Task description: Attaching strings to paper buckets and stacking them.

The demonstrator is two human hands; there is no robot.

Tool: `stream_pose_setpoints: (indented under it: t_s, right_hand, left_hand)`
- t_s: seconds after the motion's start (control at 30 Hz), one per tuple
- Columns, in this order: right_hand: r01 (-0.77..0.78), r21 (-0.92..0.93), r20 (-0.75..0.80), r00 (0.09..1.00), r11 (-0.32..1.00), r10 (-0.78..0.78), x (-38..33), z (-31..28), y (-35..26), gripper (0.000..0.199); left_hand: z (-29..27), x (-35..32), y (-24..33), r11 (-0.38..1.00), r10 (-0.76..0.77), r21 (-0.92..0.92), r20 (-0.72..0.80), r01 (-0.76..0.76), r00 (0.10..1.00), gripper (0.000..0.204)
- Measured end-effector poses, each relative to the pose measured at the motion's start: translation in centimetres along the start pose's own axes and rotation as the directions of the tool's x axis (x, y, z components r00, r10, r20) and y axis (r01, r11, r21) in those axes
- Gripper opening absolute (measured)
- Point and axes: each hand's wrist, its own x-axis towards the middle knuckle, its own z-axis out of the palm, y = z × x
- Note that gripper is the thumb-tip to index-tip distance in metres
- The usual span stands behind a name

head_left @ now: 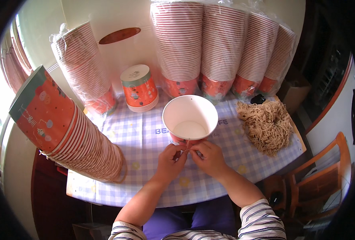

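Observation:
A single orange paper cup with a white inside stands upright on the checked tablecloth in front of me. My left hand and my right hand meet at its near rim, fingertips pinched together on a thin tan string that runs up to the cup's edge. A loose pile of the same tan strings lies on the table to the right of the cup.
A long stack of nested cups lies on its side at the left. A short stack stands behind the cup. Several tall plastic-wrapped stacks line the back, another leans at back left. A wooden chair is at the right.

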Motion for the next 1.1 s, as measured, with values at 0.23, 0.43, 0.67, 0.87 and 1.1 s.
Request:
stream_pose_setpoints:
  t_s: [0.23, 0.43, 0.67, 0.87, 1.1]
  right_hand:
    - [0.141, -0.211, -0.084, 0.983, 0.967, -0.161, 0.0, 0.1, 0.0, 0.014]
    - [0.174, -0.218, -0.069, 0.979, 0.96, -0.194, -0.1, 0.2, 0.2, 0.016]
    - [0.098, -0.095, -0.054, 0.993, 0.991, -0.103, -0.2, 0.5, 0.1, 0.017]
    - [-0.033, 0.273, 0.046, 0.999, 0.962, 0.021, -0.1, 0.1, 0.0, 0.015]
    - [-0.265, 0.489, 0.182, 0.963, 0.831, 0.2, -0.2, 0.5, 0.1, 0.017]
  left_hand:
    - [0.1, 0.1, 0.1, 0.737, -0.352, -0.563, 0.153, 0.374, 0.923, 0.007]
    - [-0.1, 0.0, 0.0, 0.65, -0.356, -0.624, 0.254, 0.434, 0.899, 0.007]
    - [-0.1, 0.0, -0.1, 0.447, -0.405, -0.722, 0.364, 0.529, 0.839, 0.005]
    - [-0.4, -0.1, -0.2, 0.438, -0.408, -0.719, 0.375, 0.539, 0.832, 0.006]
    - [-0.4, -0.1, 0.6, 0.573, -0.433, -0.631, 0.309, 0.523, 0.847, 0.011]
